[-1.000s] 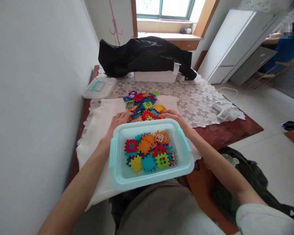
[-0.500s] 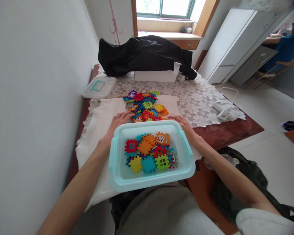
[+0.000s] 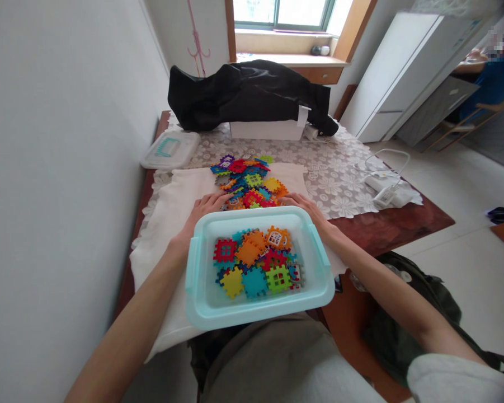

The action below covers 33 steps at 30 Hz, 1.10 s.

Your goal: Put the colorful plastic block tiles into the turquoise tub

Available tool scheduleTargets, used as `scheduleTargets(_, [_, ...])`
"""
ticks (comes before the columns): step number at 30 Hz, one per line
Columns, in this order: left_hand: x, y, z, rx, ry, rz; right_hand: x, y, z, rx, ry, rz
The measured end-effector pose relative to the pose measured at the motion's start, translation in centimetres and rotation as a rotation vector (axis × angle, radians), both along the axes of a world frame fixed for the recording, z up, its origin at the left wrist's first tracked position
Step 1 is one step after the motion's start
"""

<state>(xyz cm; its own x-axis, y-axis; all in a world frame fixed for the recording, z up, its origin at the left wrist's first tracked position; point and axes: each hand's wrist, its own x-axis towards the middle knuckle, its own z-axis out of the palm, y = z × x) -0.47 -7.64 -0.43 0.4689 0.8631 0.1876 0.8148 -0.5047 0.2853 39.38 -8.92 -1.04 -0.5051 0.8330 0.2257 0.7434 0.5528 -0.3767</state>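
A pale teal plastic tub (image 3: 201,263) rests on my lap against the table edge and holds several colourful interlocking block tiles (image 3: 255,260). Behind it a heap of the same tiles (image 3: 247,182) lies on a white cloth (image 3: 172,207). My left hand (image 3: 205,206) lies flat on the cloth at the heap's near left edge, fingers stretched toward the tiles. My right hand (image 3: 304,206) lies at the heap's near right edge, fingers spread and touching the nearest pieces. Neither hand grips anything.
The tub's clear lid (image 3: 170,150) sits at the far left of the table. A black garment (image 3: 247,95) covers a white box (image 3: 264,131) at the back. A white charger and cable (image 3: 384,184) lie right. A dark bag (image 3: 415,313) sits on the floor. A person sits far right.
Both hands stay beside the heap; the right hand drew slightly back toward the tub, then edged forward again. The tub and tiles have hardly moved.
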Motion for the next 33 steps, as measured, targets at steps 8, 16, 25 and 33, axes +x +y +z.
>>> scheduleTargets(8, [0.0, 0.0, 0.2, -0.014, -0.087, -0.021, -1.0, 0.4, 0.8, 0.008, 0.005, -0.031])
scheduleTargets(16, [0.3, -0.5, 0.2, -0.002, -0.043, -0.013, -1.2, 0.0, 0.8, 0.027, -0.004, -0.088])
scheduleTargets(25, [0.2, -0.6, 0.9, -0.035, -0.082, -0.027, -1.1, -2.0, 2.6, 0.05, 0.088, -0.043])
scheduleTargets(33, [0.8, -1.2, 0.7, -0.017, -0.083, 0.044, 0.0, -0.1, 0.3, 0.129, 0.169, -0.025])
